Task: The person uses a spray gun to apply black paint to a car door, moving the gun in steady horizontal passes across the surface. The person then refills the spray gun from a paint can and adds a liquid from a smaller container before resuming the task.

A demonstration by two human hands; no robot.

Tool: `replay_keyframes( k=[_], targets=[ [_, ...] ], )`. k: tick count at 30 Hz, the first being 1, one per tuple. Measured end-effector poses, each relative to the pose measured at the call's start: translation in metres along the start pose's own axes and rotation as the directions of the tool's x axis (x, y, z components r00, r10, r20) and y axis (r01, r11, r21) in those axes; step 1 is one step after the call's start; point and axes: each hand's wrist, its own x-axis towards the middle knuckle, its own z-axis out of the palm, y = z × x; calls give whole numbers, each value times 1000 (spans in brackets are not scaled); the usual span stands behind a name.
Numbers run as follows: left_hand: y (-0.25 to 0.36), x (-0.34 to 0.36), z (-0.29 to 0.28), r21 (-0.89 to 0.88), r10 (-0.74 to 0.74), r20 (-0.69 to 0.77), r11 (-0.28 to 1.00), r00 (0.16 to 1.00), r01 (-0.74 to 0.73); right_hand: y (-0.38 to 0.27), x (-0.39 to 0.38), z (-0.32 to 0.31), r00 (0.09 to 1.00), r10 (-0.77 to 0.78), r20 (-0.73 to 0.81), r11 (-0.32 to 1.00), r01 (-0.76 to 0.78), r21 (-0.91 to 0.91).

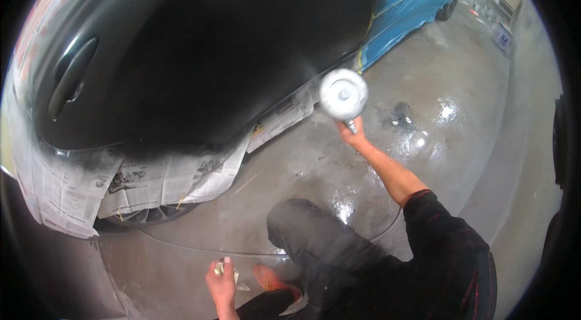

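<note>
My right hand (353, 130) grips a spray gun (344, 95), whose round pale cup hides most of its body, near the lower edge of a dark car door (230, 41). A faint mist shows by the gun. Low in the view, my left hand (221, 283) is closed around a crumpled pale piece of cloth or paper (236, 274). A recessed handle (72, 78) is on the door, and newspaper masking (151, 181) covers the panels below it.
Blue plastic sheet (405, 5) covers the car's far end. A hose (200, 250) crosses the wet concrete floor (454, 138) behind my bent knee. Cans and a shelf (505, 2) stand by the wall at the back right. A wheel (145, 217) shows under the paper.
</note>
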Motion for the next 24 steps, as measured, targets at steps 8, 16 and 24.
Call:
replay_keyframes(
  k=[8, 16, 24],
  targets=[
    [-9, -8, -11, 10, -87, -47, 996, 995, 87, 58, 83, -80, 935, 235, -265, 970, -244, 1],
    [-9, -24, -51, -86, -175, -173, 983, 969, 162, 121, 118, -115, 896, 38, -442, 931, -192, -311],
    [-2, -44, -78, -206, -150, -264, 974, 953, 96, 42, -1, -2, 993, 72, 90, 974, -51, -219]
  ],
)
